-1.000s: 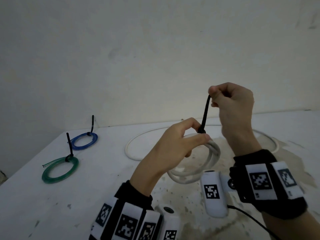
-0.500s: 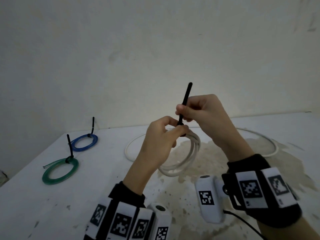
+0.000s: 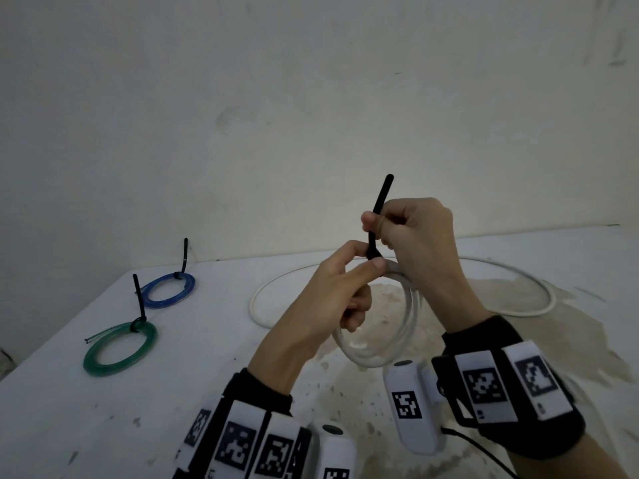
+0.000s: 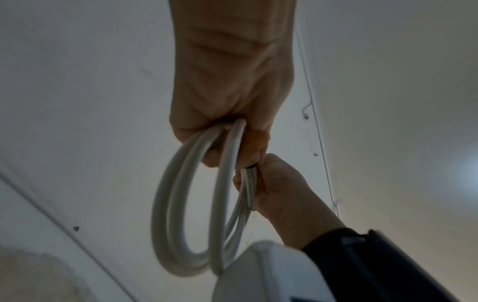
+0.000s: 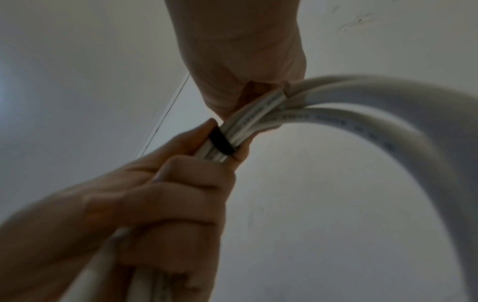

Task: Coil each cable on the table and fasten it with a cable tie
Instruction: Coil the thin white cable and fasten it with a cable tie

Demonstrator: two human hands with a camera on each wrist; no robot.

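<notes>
Pale, scuffed wall rises behind a white table [image 3: 103,402] whose top is stained brown near the middle. Above that stain both hands hold a coil of white cable [image 3: 397,347] clear of the surface — its loops hang down between the wrists. The left hand [image 3: 332,299] grips the bundled strands at the top of the coil, thumb and forefinger closed on them right at the head of a black cable tie [image 3: 378,216]; from the right wrist camera the tie's band [image 5: 222,143] shows wrapped around the strands, touching the left fingers [image 5: 181,183]. The right hand [image 3: 415,236] sits just above and beside the left, fingers curled and pinching the tie's tail, which sticks up past the knuckles, tilted slightly to the right. Beyond the held coil a long loose white cable [image 3: 539,305] lies in a wide loop on the table. Well to the left of the coil rest a blue coil [image 3: 169,292] and, nearer the camera, a green coil [image 3: 119,347] — each with a black tie standing upright from it.
</notes>
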